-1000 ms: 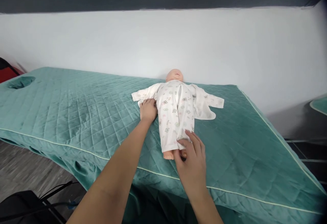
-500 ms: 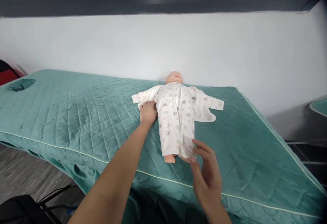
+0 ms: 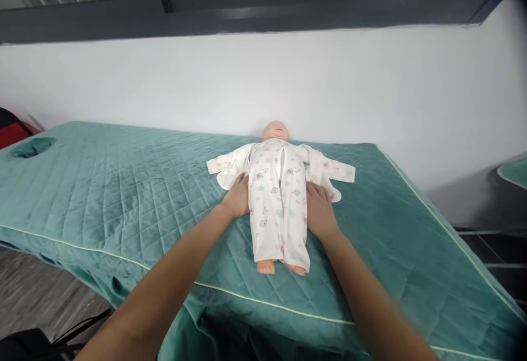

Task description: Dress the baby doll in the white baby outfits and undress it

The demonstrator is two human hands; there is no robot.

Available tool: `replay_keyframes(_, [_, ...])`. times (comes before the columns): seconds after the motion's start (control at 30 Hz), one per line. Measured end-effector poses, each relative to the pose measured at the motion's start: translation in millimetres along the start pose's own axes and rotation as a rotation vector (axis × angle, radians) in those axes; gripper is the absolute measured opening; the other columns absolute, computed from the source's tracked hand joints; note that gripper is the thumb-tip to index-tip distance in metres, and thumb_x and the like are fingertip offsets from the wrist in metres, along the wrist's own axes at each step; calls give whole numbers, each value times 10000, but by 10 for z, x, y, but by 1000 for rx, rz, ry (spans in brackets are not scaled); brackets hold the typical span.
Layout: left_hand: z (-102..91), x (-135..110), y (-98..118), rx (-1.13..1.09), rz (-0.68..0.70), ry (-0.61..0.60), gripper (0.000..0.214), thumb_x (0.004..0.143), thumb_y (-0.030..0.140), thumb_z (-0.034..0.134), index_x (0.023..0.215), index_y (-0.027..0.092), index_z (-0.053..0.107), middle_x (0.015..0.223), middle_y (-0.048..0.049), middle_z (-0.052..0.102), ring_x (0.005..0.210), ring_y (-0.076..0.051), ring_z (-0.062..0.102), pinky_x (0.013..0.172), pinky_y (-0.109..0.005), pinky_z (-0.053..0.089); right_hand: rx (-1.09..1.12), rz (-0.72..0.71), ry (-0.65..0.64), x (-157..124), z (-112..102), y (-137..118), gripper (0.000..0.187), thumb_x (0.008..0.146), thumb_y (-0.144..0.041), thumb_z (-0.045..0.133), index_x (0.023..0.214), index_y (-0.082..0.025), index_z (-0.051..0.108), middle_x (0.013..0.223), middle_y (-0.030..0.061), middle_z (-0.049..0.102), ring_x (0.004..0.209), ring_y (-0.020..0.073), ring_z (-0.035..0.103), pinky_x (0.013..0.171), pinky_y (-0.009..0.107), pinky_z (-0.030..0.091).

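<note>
A baby doll (image 3: 275, 130) lies on its back on the green quilted bed cover (image 3: 164, 185), its feet toward me. White printed trousers (image 3: 263, 229) cover its legs and most of its front. A white printed jacket (image 3: 340, 171) is spread beneath it, sleeves out to both sides. My left hand (image 3: 237, 195) rests against the doll's side at the left, fingers stretched out and partly hidden by the clothing. At the opposite side my right hand (image 3: 320, 210) lies against the trousers, its fingers extended over the jacket's edge. Both thumbs are hidden.
Behind the bed stands a white wall (image 3: 206, 86) below a dark window frame (image 3: 308, 10). The cover has a round hole (image 3: 33, 147) at the far left. A black strap (image 3: 82, 325) hangs near the floor at lower left.
My right hand has moved from the trouser cuff by the doll's foot up to the doll's side. My left hand stays at the other side, now slightly lower against the trousers.
</note>
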State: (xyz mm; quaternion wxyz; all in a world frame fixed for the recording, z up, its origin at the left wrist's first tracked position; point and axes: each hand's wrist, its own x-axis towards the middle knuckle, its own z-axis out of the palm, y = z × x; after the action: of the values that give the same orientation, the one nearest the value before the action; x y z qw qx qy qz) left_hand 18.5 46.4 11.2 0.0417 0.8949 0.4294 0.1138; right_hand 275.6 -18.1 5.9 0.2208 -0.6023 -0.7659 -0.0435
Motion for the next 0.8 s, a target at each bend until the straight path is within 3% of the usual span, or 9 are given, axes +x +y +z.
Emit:
replay_keyframes(0.2, [-33, -186, 144, -9, 59, 16, 456, 884, 359, 600, 1291, 166, 671, 1410, -144, 629, 1379, -289, 506, 1260, -413, 266, 36, -119, -93, -54, 28, 31, 357, 954, -191, 477, 1228, -162, 703, 1303, 165, 630, 1283, 317, 480, 1132, 484, 349])
replay_keyframes(0.33, [-12, -428, 312, 20, 110, 54, 392, 912, 348, 574, 1231, 161, 703, 1366, -143, 660, 1351, -292, 537, 1258, -447, 284, 6, -57, -160, -15, -28, -8, 346, 980, -237, 480, 1234, -150, 699, 1285, 174, 608, 1235, 322, 486, 1065, 449, 397])
replay_keyframes(0.47, [8, -552, 407, 11, 151, 46, 391, 935, 333, 551, 1276, 196, 682, 1386, -113, 654, 1377, -302, 514, 1278, -515, 237, -100, -18, -120, -27, -84, -111, 360, 985, -223, 457, 1250, -142, 687, 1275, 185, 590, 1182, 334, 483, 1073, 472, 375])
replay_keyframes(0.63, [-14, -373, 436, -109, 220, 65, 354, 944, 330, 533, 1216, 194, 713, 1320, -102, 697, 1342, -317, 543, 1270, -532, 257, -96, -57, -84, 18, -89, -185, 358, 983, -176, 411, 1195, -126, 696, 1173, 185, 629, 1145, 329, 492, 1077, 472, 366])
replay_keyframes(0.8, [29, -120, 466, -328, 45, 80, 318, 889, 367, 592, 1104, 189, 744, 1231, -134, 727, 1197, -328, 626, 1137, -483, 471, 2, -25, -90, 165, -62, -223, 296, 957, -182, 435, 1070, -131, 703, 1075, 182, 666, 1087, 343, 536, 979, 481, 439])
